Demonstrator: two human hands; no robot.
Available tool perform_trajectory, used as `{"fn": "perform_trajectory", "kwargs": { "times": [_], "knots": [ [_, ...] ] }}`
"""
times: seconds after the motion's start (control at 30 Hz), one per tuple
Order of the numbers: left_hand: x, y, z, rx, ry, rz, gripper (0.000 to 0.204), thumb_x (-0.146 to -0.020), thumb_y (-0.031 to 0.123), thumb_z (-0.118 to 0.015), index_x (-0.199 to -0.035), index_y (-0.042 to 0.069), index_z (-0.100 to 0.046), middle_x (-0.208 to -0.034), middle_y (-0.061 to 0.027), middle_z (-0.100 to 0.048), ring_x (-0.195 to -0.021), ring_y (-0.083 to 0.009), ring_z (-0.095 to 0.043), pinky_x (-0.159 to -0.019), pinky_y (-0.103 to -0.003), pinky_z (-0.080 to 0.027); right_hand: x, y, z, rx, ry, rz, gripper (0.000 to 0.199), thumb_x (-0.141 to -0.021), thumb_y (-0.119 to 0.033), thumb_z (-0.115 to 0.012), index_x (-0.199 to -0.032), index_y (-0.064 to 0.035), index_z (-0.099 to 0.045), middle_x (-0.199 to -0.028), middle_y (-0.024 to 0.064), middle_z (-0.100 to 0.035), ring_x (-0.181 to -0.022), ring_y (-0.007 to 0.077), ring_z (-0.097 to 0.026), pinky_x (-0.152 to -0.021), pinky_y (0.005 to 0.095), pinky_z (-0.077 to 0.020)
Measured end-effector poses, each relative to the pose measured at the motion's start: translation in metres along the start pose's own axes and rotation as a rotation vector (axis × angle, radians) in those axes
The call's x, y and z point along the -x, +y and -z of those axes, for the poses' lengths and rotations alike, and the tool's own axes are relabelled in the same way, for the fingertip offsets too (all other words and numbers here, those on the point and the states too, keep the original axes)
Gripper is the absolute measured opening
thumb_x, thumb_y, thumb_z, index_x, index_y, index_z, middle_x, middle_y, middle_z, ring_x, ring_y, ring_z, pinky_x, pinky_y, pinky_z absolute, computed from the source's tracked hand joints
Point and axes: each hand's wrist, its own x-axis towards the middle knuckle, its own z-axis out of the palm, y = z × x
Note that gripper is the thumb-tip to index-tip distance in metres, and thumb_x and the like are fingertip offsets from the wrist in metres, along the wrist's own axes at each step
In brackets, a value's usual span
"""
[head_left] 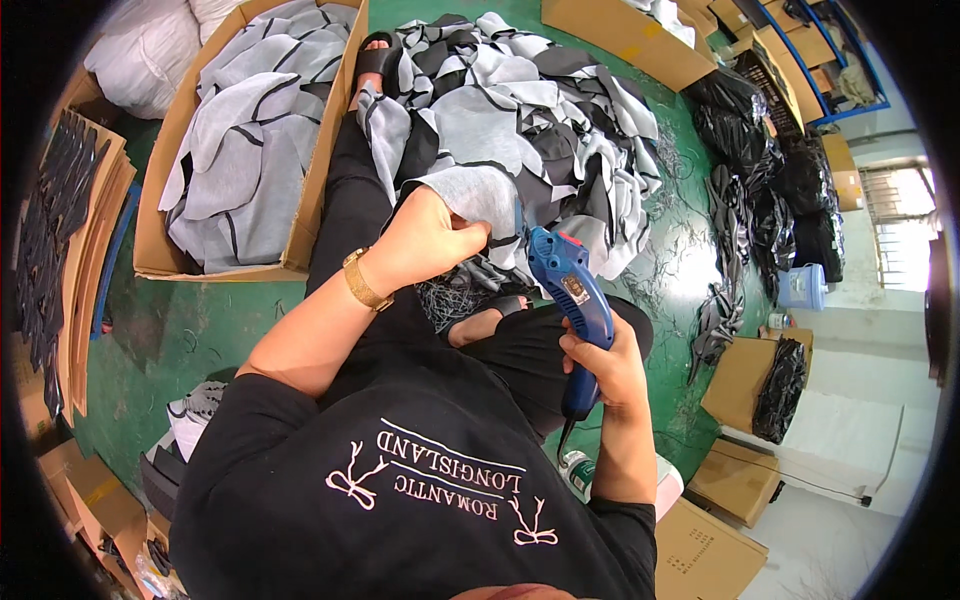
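My left hand (425, 240), with a gold watch on the wrist, grips the edge of a grey fabric piece (470, 195) pulled from a heap of grey, white and black fabric pieces (520, 120) on the floor ahead. My right hand (605, 365) is closed around the handle of a blue electric cutting tool (568, 290), whose head points up toward the fabric edge. The tool's tip sits just right of my left fingers. I sit with black trousers and sandalled feet stretched out under the heap.
A cardboard box (160, 200) full of grey cut pieces stands at my left. Stacked dark cut shapes on cardboard (60, 230) lie far left. Black bags (760, 170), more cardboard boxes (740, 380) and a blue container (803, 287) are to the right on the green floor.
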Motion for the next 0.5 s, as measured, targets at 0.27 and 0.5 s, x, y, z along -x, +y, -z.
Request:
{"fn": "perform_trajectory", "kwargs": {
  "times": [0.27,0.5],
  "knots": [
    [0.001,-0.009,-0.004,-0.091,-0.076,-0.16,0.021,-0.074,0.0,-0.055,-0.094,-0.002,-0.062,-0.077,0.0011,-0.06,-0.067,-0.0053,-0.052,-0.061,-0.024,-0.044,-0.004,-0.007,-0.003,0.015,0.007,0.024,0.03,-0.071,-0.003,-0.069,-0.098,0.0047,-0.057,-0.079,0.008,-0.058,-0.06,0.0157,-0.057,-0.053,0.0276,-0.0479],
    [0.005,-0.006,-0.008,0.315,-0.163,0.17,0.025,-0.079,-0.003,-0.056,-0.102,-0.001,-0.064,-0.092,0.001,-0.065,-0.08,-0.0057,-0.059,-0.069,-0.023,-0.048,-0.027,-0.019,-0.009,-0.127,0.14,0.175,0.032,-0.072,-0.006,-0.07,-0.098,0.005,-0.057,-0.078,0.0084,-0.058,-0.059,0.016,-0.058,-0.055,0.0268,-0.0482]
  ]
}}
